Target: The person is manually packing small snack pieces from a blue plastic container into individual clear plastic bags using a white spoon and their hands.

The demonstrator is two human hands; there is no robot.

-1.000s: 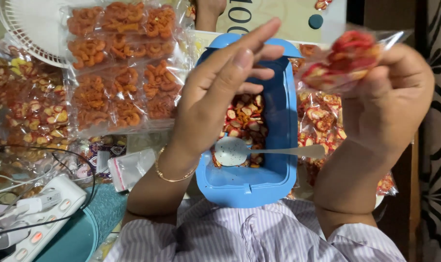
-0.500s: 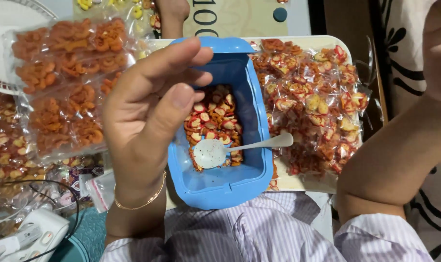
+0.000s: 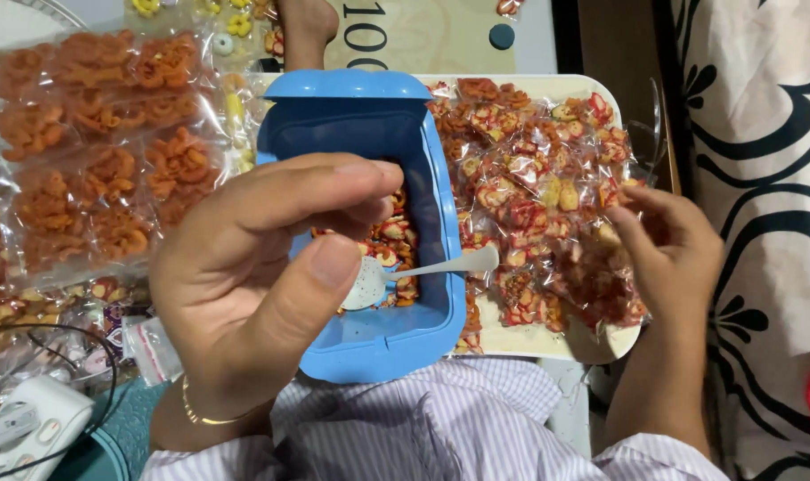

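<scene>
My left hand [image 3: 253, 285] hovers close to the camera over a blue plastic box [image 3: 351, 89], fingers loosely curled and apart, holding nothing. The box holds red-and-white snack pieces [image 3: 396, 236] and a white spoon [image 3: 423, 270] whose handle leans on the right wall. My right hand [image 3: 676, 258] rests fingers-down on the right edge of a pile of small clear packets of the same snack [image 3: 529, 178]. The pile lies on a cream tray [image 3: 529, 338]. I cannot see a packet gripped in that hand.
Larger bags of orange curled snacks [image 3: 93, 151] lie to the left. A white power strip with cables [image 3: 22, 428] sits at bottom left, small empty bags [image 3: 151, 347] beside it. Another person's arm [image 3: 305, 27] shows at the top. Black-and-white patterned cloth [image 3: 761, 134] fills the right.
My right hand, which held a filled packet up high, has come down onto the pile and no longer holds it aloft. The left hand has drifted lower and left.
</scene>
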